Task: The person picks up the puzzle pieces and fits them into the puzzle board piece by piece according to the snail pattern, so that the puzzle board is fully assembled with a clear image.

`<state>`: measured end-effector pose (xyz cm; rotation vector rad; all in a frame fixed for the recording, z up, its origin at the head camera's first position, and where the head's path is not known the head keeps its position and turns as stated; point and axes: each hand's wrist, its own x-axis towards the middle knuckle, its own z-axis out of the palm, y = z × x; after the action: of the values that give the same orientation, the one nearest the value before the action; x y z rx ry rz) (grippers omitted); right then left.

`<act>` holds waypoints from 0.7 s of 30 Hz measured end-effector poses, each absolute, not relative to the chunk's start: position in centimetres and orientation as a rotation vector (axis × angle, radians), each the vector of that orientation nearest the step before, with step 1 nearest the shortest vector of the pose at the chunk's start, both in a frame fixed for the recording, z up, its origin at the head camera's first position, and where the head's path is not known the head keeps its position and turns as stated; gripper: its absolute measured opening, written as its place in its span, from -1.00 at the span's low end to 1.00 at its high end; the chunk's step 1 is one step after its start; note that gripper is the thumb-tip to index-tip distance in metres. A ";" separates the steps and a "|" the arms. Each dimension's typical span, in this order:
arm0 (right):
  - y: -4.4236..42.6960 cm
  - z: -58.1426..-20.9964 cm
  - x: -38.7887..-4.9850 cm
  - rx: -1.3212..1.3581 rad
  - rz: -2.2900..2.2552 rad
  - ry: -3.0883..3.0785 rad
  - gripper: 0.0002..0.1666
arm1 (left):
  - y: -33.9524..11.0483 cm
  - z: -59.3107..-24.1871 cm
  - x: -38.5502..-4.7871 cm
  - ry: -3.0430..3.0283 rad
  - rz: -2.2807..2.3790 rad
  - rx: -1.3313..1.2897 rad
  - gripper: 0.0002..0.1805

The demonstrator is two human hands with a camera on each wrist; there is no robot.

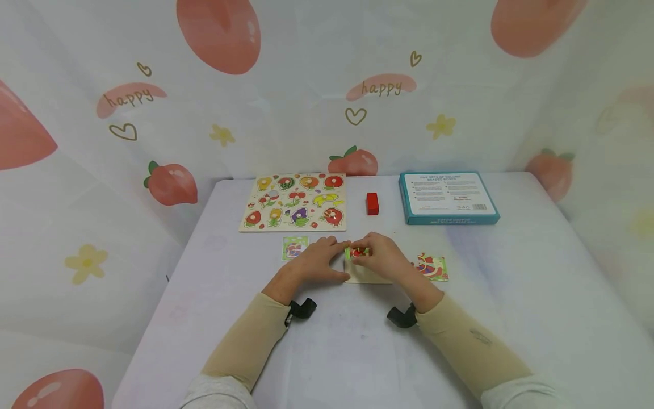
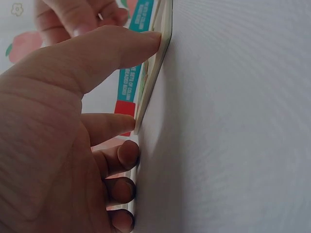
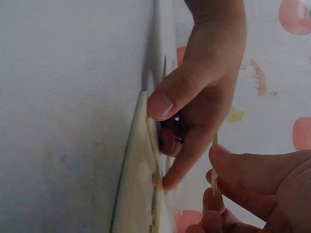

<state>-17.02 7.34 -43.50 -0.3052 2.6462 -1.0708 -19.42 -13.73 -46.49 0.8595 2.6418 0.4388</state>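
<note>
My left hand (image 1: 323, 260) holds a small wooden puzzle board (image 1: 368, 277) at its left side, thumb at the near corner and index finger at the far one. Bare pale wood shows on the board's near part, with coloured pieces along its far side. Over the board, my right hand (image 1: 380, 257) pinches a thin puzzle piece (image 3: 215, 183) between thumb and fingers, seen edge-on in the right wrist view. Printed puzzle pieces (image 1: 433, 268) lie right of the board, partly hidden by the right wrist. A small picture card (image 1: 294, 248) lies left of it.
Behind the hands lies a wooden fruit peg puzzle (image 1: 295, 203). A red block (image 1: 372, 204) stands to its right, then a teal-edged flat box (image 1: 449, 197). A patterned curtain (image 1: 286, 113) hangs behind the white table (image 1: 327, 352).
</note>
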 end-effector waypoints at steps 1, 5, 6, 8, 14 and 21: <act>7.3 -43.5 -17.0 -0.299 -1.058 2.649 -0.55 | -13.7 -46.5 -19.4 2.642 0.434 0.864 -0.04; 7.1 -43.8 -17.0 -0.265 -1.014 2.656 -0.58 | -13.7 -46.4 -19.5 2.648 0.411 0.884 -0.04; 7.1 -43.9 -17.0 -0.252 -1.003 2.660 -0.58 | -13.7 -46.4 -19.5 2.649 0.407 0.887 -0.05; 7.0 -44.2 -17.0 -0.226 -0.986 2.666 -0.58 | -13.7 -46.4 -19.5 2.647 0.404 0.885 -0.05; 7.1 -45.1 -17.1 -0.221 -0.906 2.693 -0.57 | -13.7 -46.5 -19.5 2.639 0.417 0.870 -0.05; 7.3 -45.6 -17.3 -0.242 -0.909 2.693 -0.62 | -13.7 -46.4 -19.4 2.640 0.420 0.863 -0.05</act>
<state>-17.32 7.27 -45.65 -0.2423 2.6927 -0.9088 -19.37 -13.70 -46.37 0.8630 2.6405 0.4202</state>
